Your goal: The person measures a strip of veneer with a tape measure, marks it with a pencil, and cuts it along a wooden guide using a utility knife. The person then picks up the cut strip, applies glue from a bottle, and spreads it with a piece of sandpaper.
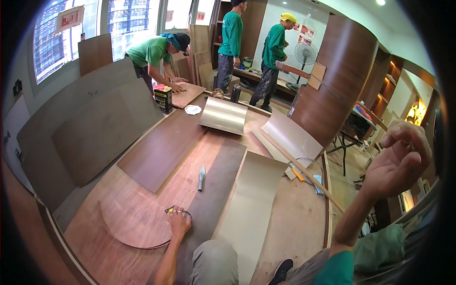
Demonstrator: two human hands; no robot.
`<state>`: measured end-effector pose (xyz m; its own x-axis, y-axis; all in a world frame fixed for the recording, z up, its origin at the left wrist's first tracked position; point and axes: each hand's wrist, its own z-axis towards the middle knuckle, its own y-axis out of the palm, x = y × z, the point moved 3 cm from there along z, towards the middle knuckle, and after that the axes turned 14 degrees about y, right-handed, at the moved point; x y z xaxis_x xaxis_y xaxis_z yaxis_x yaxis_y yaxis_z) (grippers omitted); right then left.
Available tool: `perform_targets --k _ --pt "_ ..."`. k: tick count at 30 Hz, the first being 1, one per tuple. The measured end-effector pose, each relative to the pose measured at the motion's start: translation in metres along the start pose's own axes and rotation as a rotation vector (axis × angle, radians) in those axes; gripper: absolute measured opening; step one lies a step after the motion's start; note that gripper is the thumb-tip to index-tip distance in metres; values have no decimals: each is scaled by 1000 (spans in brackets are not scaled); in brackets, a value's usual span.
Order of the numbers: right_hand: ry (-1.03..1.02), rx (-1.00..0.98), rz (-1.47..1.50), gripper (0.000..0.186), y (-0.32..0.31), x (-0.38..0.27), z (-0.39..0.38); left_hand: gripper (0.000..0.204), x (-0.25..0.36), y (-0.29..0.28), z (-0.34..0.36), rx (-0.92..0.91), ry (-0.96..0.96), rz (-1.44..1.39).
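Observation:
My left hand [178, 223] is closed around a small yellow-and-black tape measure [169, 210], low over the reddish plywood. Beneath it, a plywood piece with a rounded, dark edge [137, 246] curves away to the left. My right hand [403, 159] is raised at the far right, its fingers curled in and nothing visible in the palm. Ahead of my left hand lies a slim grey-blue hand tool [202, 178], its exact kind unclear. A dark grey strip [221, 183] runs beside it, and a pale, glossy sheet [254, 194] lies farther right.
A curled metallic sheet [223, 115], a brown panel [164, 149], a long wooden batten [304, 171] and an orange-handled tool [298, 175] lie on the work surface. Large dark sheets [90, 123] lean at left. One person [154, 52] bends over a board; two others stand beyond.

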<state>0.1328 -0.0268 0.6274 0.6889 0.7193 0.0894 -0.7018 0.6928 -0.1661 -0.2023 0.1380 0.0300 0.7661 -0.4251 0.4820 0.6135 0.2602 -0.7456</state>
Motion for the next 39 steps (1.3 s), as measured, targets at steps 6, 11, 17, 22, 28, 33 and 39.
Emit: perform_targets --k 6,11,17,22,28,33,39 --pt "-97 6 -155 44 4 -30 10 48 20 13 -6 -116 78 -60" --pt "-84 26 -255 38 8 -26 -5 50 25 13 -2 -144 175 -96" --pt "-41 -1 -356 23 0 -19 -13 53 72 40 13 -322 264 -86" --pt "70 -46 -539 24 -37 76 -10 55 107 68 27 -447 329 -72" --pt "501 -330 -687 15 -22 177 -102 49 151 76 66 -487 426 -182" --pt "851 -693 -745 31 -120 304 -266 45 194 129 101 -526 607 -226" --pt "1353 -1084 -776 48 -202 351 -491 44 236 202 164 -551 760 -193"
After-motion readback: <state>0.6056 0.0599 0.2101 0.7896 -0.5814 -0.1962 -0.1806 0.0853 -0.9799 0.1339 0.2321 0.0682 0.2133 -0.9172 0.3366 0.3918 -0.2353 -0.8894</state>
